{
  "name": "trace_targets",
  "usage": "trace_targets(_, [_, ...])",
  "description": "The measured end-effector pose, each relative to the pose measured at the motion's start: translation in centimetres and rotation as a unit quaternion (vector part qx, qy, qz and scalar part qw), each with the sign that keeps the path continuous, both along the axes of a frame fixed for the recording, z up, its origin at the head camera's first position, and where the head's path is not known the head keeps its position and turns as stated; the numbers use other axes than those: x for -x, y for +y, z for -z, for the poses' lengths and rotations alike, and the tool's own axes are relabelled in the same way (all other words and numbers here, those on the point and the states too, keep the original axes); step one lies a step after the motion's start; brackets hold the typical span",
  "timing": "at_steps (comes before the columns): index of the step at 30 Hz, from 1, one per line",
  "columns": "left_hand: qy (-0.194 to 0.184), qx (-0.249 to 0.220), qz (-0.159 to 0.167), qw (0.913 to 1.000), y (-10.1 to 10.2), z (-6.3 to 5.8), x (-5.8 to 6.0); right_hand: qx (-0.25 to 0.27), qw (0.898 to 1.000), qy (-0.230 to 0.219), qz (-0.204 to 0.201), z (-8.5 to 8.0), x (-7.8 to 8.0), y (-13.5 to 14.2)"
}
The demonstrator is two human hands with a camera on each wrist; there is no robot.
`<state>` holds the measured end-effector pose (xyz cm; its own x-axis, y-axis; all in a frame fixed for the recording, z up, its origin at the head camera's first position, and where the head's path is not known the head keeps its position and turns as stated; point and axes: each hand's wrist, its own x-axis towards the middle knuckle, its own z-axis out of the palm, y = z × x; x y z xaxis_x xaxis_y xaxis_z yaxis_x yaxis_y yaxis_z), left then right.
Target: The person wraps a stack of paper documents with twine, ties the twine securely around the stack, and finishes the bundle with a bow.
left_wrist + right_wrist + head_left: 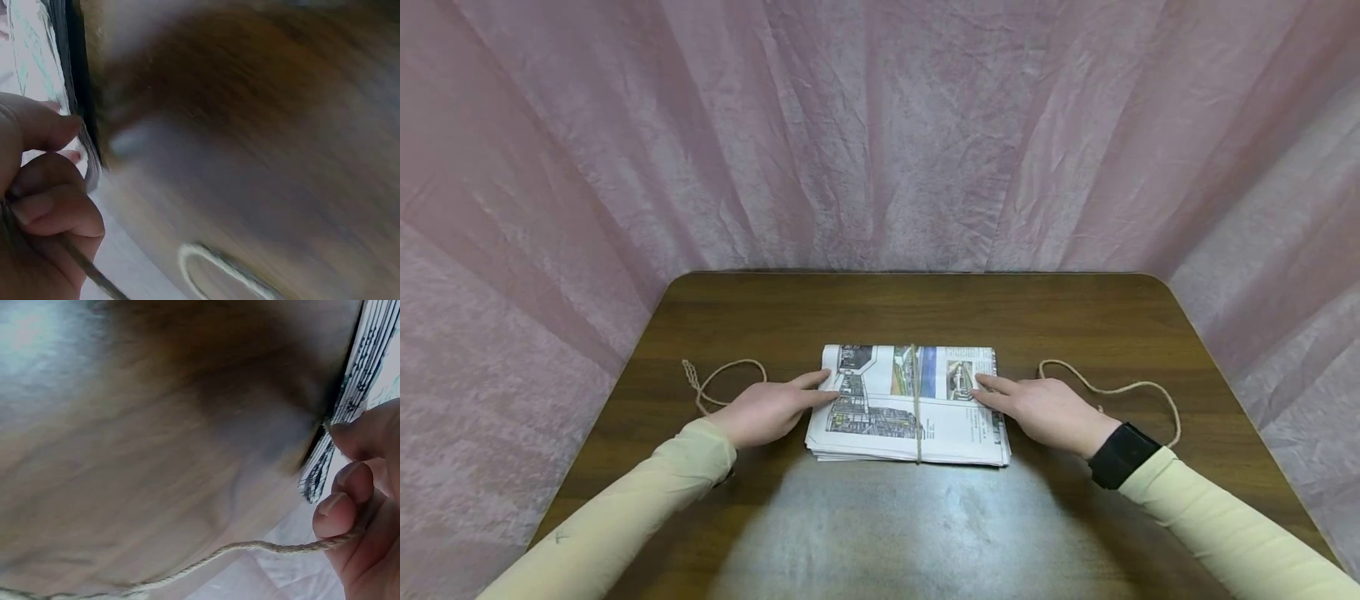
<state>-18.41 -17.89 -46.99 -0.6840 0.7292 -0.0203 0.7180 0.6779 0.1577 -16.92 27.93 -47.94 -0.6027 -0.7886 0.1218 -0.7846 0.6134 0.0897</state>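
A flat stack of folded newspapers (880,422) lies on the table, with a length of twine (917,400) running across its top from back to front. My left hand (767,412) is at the stack's left side, index finger and thumb against its edge. In the left wrist view its other fingers curl round a rope end (94,275). My right hand (1048,410) is at the right side, thumb at the edge and fingertips on top. Its lower fingers hold a rope end (269,547), which trails away to the table. The stack's underside is hidden.
The brown wooden table (895,308) has rounded back corners. A pink curtain (880,150) hangs behind it and at both sides. Loose rope (730,365) loops beyond the left hand, and more rope (1131,387) curves beyond the right. A black band (1123,454) circles the right wrist.
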Motion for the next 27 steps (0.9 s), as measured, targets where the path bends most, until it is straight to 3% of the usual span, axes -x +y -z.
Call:
trace_targets(5, [0.037,-0.023,-0.033,0.9985,-2.6,0.1,0.2,0.031,0.999,0.009,0.035,-0.3,0.1,1.5])
trace_targets(15, [0.043,0.032,-0.143,0.9882,-11.7,-1.3,1.0,0.058,0.989,0.037,0.129,-1.7,1.1,7.9])
trace_targets(19, [0.059,0.038,-0.174,0.9822,-14.9,-2.3,1.3,0.071,0.975,-0.003,0.209,-3.1,1.4,10.5])
trace_targets(22, [0.072,0.041,-0.186,0.9791,-16.8,-3.4,1.6,0.087,0.959,-0.021,0.267,-4.4,1.8,12.1])
trace_targets(27, [0.089,0.036,-0.215,0.9718,-18.8,-5.4,2.1,0.133,0.939,0.014,0.317,-6.5,2.8,14.0])
